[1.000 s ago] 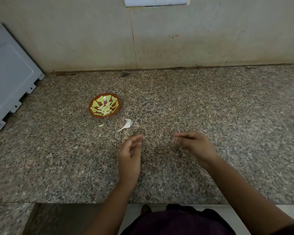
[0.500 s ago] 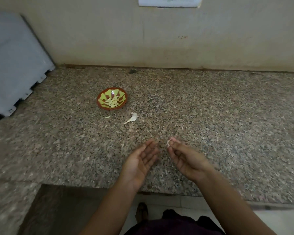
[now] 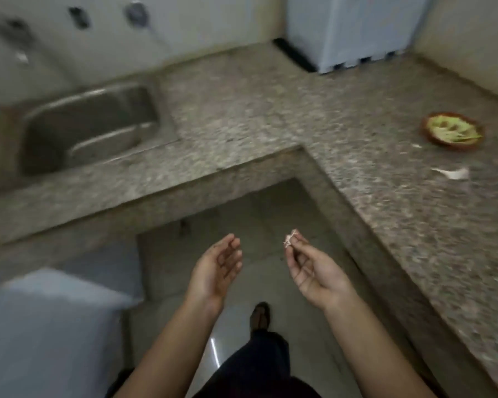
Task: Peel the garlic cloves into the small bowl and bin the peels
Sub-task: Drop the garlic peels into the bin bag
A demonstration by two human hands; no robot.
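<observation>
Head: wispy papery peel [image 3: 289, 241] between right fingers [image 3: 301, 245]

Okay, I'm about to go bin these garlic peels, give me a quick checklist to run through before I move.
1. Garlic peels pinched securely in the right hand: ok.
2. Left hand free, palm up and holding nothing: ok.
3. Bin in sight: cannot tell; the pale blue-grey object at lower left is too blurred to identify.
4. Small bowl resting on the granite counter, away from its edge: ok.
5. All peels gathered: not ok; a white garlic piece lies on the counter near the bowl, clove or peel unclear.
</observation>
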